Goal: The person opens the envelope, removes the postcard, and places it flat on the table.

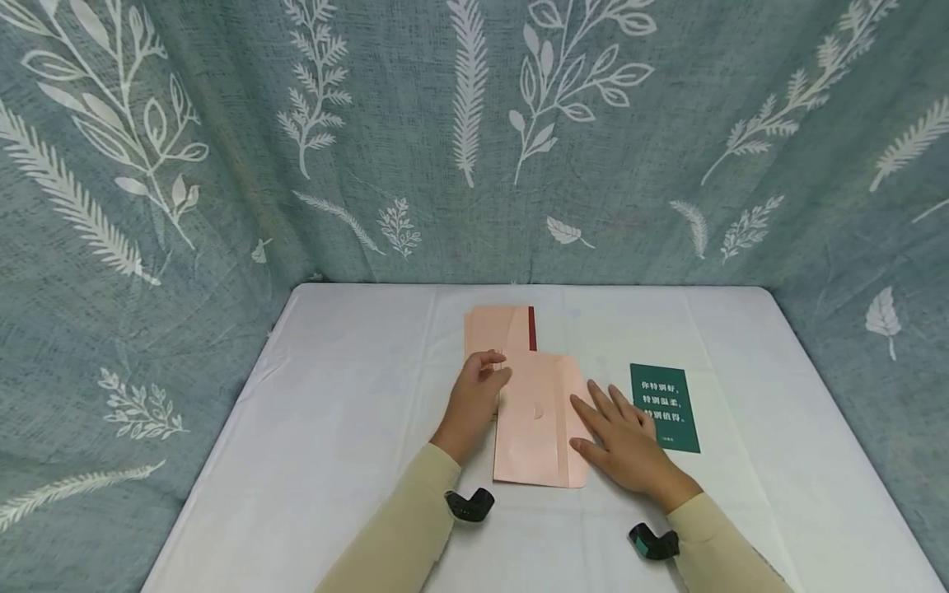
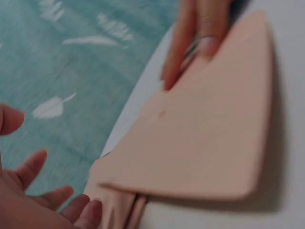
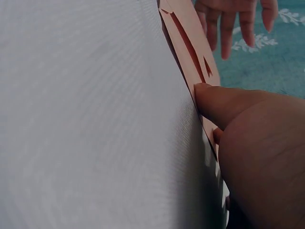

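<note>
A pink paper envelope (image 1: 528, 428) lies in the middle of the table, its flap unfolded toward the right. My right hand (image 1: 626, 449) spreads its fingers over the flap side, and in the right wrist view the thumb (image 3: 214, 100) meets the paper's edge. Beside the upper left edge is my left hand (image 1: 470, 403), its fingers loosely bent with nothing held. In the left wrist view these fingers (image 2: 31, 169) appear apart from each other near a corner of the envelope (image 2: 205, 138). More pink envelopes (image 1: 485, 325) lie partly hidden underneath, toward the back.
A dark green card (image 1: 675, 387) with white lettering lies right of the envelope, partly covered by the right hand. Behind the top envelope shows a dark red strip (image 1: 531, 327). The white-covered table (image 1: 356, 387) meets a leaf-patterned green curtain (image 1: 415, 123) at the back.
</note>
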A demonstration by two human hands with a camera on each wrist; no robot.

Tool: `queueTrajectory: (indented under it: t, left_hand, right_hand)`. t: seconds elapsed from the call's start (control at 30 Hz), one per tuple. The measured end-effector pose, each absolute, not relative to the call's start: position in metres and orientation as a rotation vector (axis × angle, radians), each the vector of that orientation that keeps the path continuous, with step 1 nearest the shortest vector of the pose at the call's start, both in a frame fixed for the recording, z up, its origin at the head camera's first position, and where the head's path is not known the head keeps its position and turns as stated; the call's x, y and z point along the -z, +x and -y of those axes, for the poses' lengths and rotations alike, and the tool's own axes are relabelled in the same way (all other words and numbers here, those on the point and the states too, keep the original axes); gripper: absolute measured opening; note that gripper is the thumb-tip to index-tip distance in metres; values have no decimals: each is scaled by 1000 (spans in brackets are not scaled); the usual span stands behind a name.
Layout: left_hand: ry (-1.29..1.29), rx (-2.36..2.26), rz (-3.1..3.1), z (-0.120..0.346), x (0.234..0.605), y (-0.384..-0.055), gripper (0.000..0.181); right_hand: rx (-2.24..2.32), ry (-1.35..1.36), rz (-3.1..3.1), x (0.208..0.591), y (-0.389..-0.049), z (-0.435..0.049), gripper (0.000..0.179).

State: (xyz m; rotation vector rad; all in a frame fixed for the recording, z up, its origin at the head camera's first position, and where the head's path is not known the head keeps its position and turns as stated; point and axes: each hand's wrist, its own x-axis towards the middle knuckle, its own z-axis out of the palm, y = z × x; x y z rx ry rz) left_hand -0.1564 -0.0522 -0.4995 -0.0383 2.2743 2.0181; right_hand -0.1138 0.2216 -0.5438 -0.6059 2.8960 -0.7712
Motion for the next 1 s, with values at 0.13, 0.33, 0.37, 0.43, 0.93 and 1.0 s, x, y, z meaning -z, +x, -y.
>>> queueTrajectory:
  t: [0.13, 0.33, 0.37, 0.43, 0.93, 1.0]
  left_hand:
    - [-234, -2102, -2204, 73, 493, -165, 42]
    - [-410, -2116, -2082, 95, 487, -170, 58]
    - [-418, -2117, -2066, 97, 486, -170, 60]
    - [-426, -2133, -2021, 99, 486, -171, 64]
    - [-459, -2175, -1890, 105, 485, -168, 73]
    - [-454, -2181, -1885, 106, 485, -167, 74]
  right_hand:
    - [782, -605, -2890, 542, -113, -221, 72]
    - [786, -590, -2881, 540, -113, -221, 73]
    - [786, -589, -2880, 540, -113, -221, 73]
    - [788, -587, -2877, 539, -113, -221, 73]
    - [800, -573, -2879, 538, -113, -222, 73]
    - [799, -571, -2877, 539, -113, -222, 73]
